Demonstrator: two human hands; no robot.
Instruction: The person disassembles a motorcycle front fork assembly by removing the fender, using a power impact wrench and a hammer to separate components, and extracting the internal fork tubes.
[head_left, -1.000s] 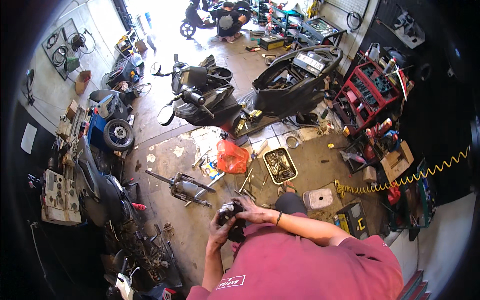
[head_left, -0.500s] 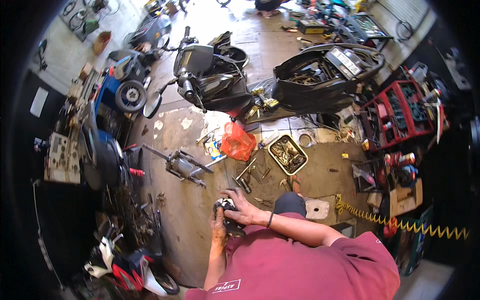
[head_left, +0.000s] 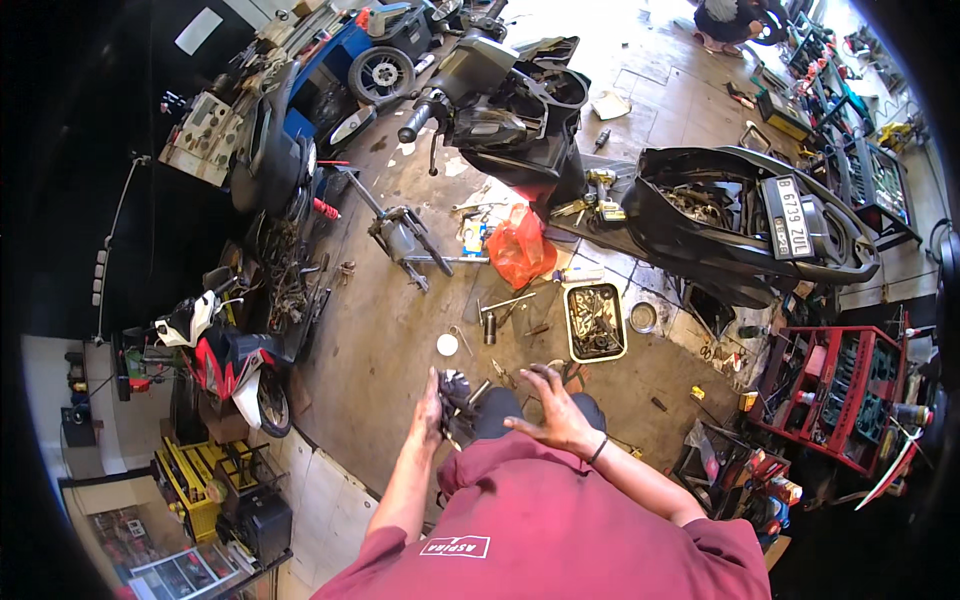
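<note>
My left hand is closed around a dark, greasy metal part with a shiny rod-like end, held low in front of my lap. Its exact kind cannot be made out. To the right of it, my right hand is raised with fingers spread, apart from the part and holding nothing. On the floor ahead lie a white disc, a T-shaped metal tool and a white-rimmed tray full of small metal parts.
A red plastic bag and a metal stand-like frame are on the floor. Beyond are a partly stripped black scooter, with a cordless drill beside it. A red tool rack stands at right, a red-white motorcycle at left.
My right hand has come off the dark part and moved right, its fingers now spread. The left hand keeps its hold. The view has turned, shifting the surroundings.
</note>
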